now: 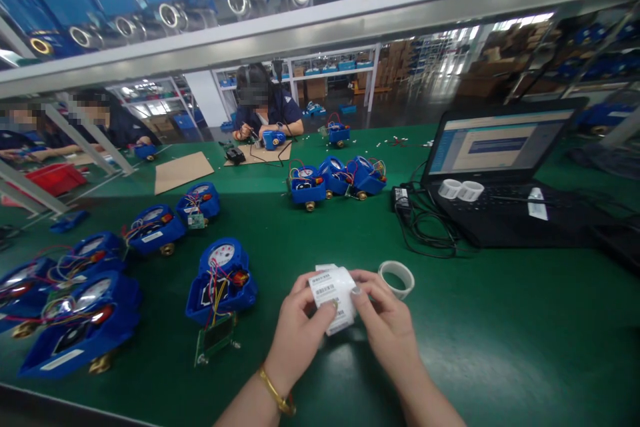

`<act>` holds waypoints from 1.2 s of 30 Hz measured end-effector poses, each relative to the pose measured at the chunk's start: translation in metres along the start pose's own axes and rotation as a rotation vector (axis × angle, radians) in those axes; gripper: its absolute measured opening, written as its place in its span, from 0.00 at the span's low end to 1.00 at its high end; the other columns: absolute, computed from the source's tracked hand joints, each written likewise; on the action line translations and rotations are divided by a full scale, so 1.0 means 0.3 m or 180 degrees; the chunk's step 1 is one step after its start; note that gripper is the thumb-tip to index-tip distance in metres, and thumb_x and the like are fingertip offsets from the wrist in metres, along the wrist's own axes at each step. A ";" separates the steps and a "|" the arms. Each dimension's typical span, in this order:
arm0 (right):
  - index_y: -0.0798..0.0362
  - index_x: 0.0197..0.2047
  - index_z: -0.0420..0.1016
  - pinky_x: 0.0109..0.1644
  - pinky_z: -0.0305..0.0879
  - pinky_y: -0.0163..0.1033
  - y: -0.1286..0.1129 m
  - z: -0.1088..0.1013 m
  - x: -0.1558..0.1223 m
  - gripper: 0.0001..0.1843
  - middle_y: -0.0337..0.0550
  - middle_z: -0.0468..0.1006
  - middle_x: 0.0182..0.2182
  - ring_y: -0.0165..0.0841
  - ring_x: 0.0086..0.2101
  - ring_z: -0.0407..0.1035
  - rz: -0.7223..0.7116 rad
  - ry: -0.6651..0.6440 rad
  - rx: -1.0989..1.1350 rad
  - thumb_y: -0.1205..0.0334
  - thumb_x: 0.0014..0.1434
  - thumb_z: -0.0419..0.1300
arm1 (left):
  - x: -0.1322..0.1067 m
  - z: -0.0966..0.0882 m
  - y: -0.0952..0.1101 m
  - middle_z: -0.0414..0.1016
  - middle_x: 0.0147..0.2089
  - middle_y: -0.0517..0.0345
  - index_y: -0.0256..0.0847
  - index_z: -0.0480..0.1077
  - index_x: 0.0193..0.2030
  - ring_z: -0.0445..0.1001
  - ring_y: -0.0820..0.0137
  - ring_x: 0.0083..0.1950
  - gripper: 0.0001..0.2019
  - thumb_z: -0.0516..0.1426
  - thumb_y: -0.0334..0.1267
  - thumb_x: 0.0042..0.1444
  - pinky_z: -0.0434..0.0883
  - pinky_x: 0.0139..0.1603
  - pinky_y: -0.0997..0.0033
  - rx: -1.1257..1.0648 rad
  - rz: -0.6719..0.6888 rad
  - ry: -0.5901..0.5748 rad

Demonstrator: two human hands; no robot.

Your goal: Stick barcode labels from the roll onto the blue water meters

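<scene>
My left hand (pixel 303 317) grips a white strip of barcode labels (pixel 333 290), its thumb pressed on the printed face. On the strip's right side, the thumb and fingers of my right hand (pixel 383 310) also pinch it. Just beyond my right hand lies a roll of tape or labels (pixel 397 278) on its side. To the left of my hands sits an open blue water meter (pixel 223 280), with coloured wires and a small green circuit board (pixel 216 339) hanging out in front.
Several more open blue meters (pixel 85 320) stand at the left, and a group of them (pixel 333 180) is farther back. A laptop (pixel 500 173) with two white label rolls (pixel 461 190) and cables (pixel 430 227) is at the right. Across the green table (pixel 475 340), a person (pixel 267 103) works. A shelf (pixel 320 30) crosses overhead.
</scene>
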State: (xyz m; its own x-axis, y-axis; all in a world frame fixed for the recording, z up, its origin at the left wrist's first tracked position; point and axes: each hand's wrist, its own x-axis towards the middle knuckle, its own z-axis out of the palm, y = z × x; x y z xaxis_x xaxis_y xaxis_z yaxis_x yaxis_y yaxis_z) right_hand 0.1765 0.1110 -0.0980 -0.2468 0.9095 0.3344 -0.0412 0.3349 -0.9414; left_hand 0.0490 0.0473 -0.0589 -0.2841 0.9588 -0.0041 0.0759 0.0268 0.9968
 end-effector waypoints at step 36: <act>0.52 0.41 0.74 0.34 0.69 0.34 -0.040 -0.035 -0.004 0.09 0.43 0.77 0.31 0.34 0.31 0.72 0.0279 -0.0226 0.0564 0.60 0.56 0.59 | -0.001 -0.032 0.008 0.79 0.35 0.48 0.32 0.75 0.39 0.76 0.59 0.40 0.17 0.62 0.38 0.41 0.69 0.34 0.69 -0.1688 -0.1173 0.0222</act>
State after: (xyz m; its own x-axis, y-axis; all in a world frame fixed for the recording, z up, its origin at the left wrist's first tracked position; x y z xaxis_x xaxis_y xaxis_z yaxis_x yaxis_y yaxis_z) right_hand 0.1873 0.1085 -0.0866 -0.3243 0.9116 0.2526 -0.1846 0.2009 -0.9620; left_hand 0.0400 0.0444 -0.0557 -0.2641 0.8923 -0.3662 -0.5157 0.1902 0.8354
